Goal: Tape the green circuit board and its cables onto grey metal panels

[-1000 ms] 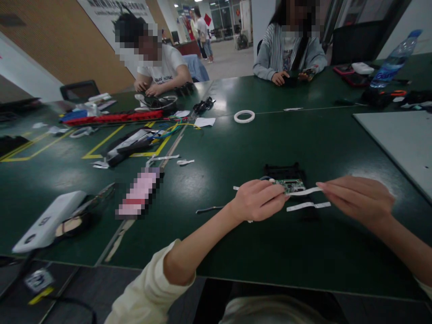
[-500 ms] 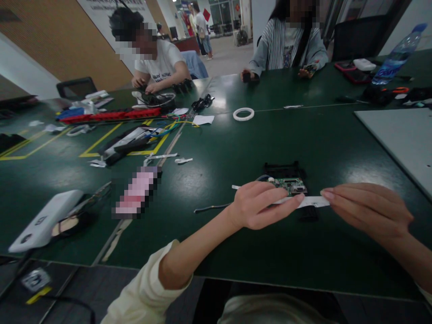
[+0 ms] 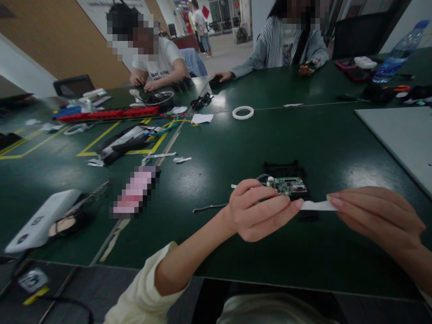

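Observation:
A short white strip (image 3: 319, 205), which looks like tape, is stretched between my two hands. My left hand (image 3: 261, 209) pinches its left end, and my right hand (image 3: 374, 216) pinches the right end, both with closed fingers. Just beyond them lies a green circuit board (image 3: 287, 185) on a black plastic frame (image 3: 285, 168). My left hand hides part of the board's lower left side. A thin dark cable (image 3: 209, 207) runs out to the left from under that hand.
A white tape roll (image 3: 243, 112) lies farther back. To the left are a phone (image 3: 137, 191) and a white power-bank-like device (image 3: 43, 220). A light grey panel (image 3: 401, 139) covers the right side. Two people sit across the table; a water bottle (image 3: 400, 54) stands far right.
Both hands have moved slightly down, with my right hand shifting right, so more of the strip and board shows. Across the table, a person's hand has reached leftward with a dark object.

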Demonstrator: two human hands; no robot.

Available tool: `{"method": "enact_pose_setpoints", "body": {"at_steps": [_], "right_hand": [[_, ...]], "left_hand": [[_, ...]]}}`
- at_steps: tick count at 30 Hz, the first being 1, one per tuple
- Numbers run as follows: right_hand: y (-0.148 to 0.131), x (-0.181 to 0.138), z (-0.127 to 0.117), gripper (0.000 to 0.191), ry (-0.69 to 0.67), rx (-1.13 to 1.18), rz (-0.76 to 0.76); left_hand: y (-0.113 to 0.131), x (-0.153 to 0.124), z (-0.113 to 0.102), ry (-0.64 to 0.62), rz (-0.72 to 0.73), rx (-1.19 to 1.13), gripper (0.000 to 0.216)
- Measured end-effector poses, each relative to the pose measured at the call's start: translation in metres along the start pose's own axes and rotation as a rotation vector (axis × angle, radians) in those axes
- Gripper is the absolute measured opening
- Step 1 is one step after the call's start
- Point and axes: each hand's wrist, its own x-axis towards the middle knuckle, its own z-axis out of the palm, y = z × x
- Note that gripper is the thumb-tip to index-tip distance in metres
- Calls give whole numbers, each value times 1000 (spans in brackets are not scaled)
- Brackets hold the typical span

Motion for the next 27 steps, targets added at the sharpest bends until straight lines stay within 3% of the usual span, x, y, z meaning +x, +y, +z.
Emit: {"method": "enact_pose_setpoints", "body": {"at_steps": [15, 27], "right_hand": [[-6, 5, -9, 62, -27, 59, 108], [-6, 6, -10, 58, -16, 61, 107]], "left_hand": [[2, -3, -8, -32, -90, -15, 30], [-1, -6, 0, 3, -110, -4, 16]]}}
